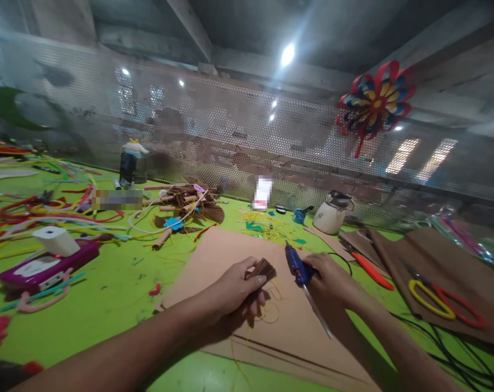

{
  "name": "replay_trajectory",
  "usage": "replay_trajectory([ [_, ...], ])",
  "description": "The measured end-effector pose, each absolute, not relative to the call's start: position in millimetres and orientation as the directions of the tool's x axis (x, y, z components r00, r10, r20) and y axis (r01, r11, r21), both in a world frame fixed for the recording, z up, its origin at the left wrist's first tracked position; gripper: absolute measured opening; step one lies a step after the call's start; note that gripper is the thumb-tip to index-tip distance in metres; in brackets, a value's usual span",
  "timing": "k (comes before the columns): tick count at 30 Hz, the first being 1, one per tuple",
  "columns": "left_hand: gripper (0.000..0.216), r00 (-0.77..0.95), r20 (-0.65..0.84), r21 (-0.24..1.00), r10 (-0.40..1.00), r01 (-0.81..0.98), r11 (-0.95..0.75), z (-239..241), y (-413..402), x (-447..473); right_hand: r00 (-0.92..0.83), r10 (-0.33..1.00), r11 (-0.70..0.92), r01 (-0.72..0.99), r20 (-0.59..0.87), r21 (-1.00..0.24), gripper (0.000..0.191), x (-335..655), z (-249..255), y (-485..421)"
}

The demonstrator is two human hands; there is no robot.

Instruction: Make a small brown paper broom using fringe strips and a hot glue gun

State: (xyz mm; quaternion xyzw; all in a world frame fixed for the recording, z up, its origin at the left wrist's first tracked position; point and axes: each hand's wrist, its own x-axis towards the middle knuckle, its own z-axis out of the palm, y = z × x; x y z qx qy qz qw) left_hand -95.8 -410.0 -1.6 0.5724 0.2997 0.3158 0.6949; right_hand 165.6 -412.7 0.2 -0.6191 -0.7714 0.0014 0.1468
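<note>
My left hand (241,288) is closed around a small piece of pleated brown paper (266,270), its ribbed end sticking out past the thumb. Thin yellow strands (271,311) trail below that hand. To the right, my right hand (326,276) grips a dark blue hot glue gun (298,265) by its handle, the nozzle pointing up and away from me. A clear glue stick (318,313) juts from the gun's rear. Both hands are above a tan sheet of cardboard (218,256), with a gap between the gun and the brown paper.
A purple power strip (62,267) with a white plug stands left, near tangled pipe cleaners (67,209). Brown paper pieces (189,204) lie behind the cardboard. Scissors (432,299), an orange-handled cutter (371,269), brown paper (410,261) and black cables are at right. A perforated screen (230,125) stands behind.
</note>
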Motion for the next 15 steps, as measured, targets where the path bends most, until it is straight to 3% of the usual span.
replay_trajectory([
  [4, 0.019, 0.566, -0.061, 0.993, 0.822, -0.053, 0.11, 1, -410, -96, -0.254, 0.938, 0.294, 0.943, 0.235, -0.153, 0.035, 168, -14, -411],
  [9, 0.015, 0.537, -0.049, 0.999, 0.842, 0.01, 0.051, -2, -406, -96, -0.235, 0.92, 0.296, 0.941, 0.313, -0.162, 0.024, 169, -16, -411],
  [13, 0.016, 0.482, 0.003, 0.994, 0.876, -0.097, 0.05, -9, -407, -92, -0.181, 0.895, 0.349, 0.853, 0.407, -0.388, 0.031, 164, 12, -433],
  [15, 0.015, 0.449, 0.049, 0.991, 0.892, -0.134, 0.013, -12, -408, -91, -0.176, 0.914, 0.368, 0.741, 0.366, -0.562, 0.03, 158, 28, -448],
])
